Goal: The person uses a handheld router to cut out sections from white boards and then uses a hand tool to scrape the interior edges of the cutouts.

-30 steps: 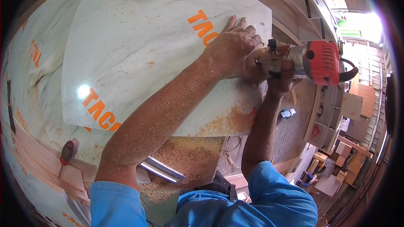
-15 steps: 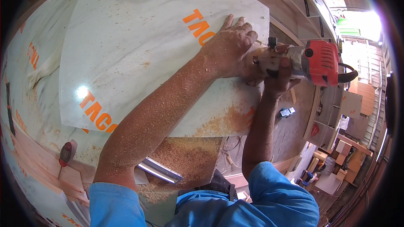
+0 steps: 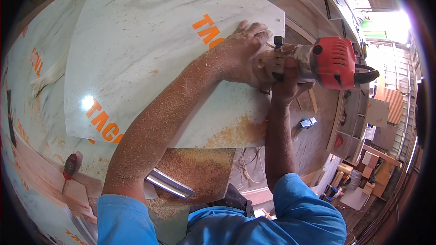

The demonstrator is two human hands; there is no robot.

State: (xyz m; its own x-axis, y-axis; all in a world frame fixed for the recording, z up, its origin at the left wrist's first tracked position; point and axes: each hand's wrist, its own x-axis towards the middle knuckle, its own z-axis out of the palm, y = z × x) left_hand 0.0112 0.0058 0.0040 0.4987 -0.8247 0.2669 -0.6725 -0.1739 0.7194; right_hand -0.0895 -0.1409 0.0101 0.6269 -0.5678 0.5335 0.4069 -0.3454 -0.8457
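A red-and-metal trim router [image 3: 334, 61] lies sideways at the right edge of a white marble-patterned board [image 3: 136, 54]. My right hand [image 3: 291, 81] is wrapped round its metal body from the near side, thumb on top. Against the router's base end, my left hand [image 3: 245, 47] grips at the board's edge, its fingers bent over the board's surface. The left thumb and the router's bit are hidden. Sawdust coats my left forearm and is scattered over the board, thickest near its front right corner.
A red-handled screwdriver [image 3: 69, 167] rests at the left. Near me are a metal rail [image 3: 170, 183] and a sawdust-covered panel [image 3: 200, 165]. A small blue-and-silver item [image 3: 308, 122] and cables [image 3: 250, 165] lie beyond the board; wood offcuts [image 3: 370, 172] are piled at right.
The router and both hands have shifted slightly left. The board's right edge also appears a little further left in the view. Both hands keep their hold.
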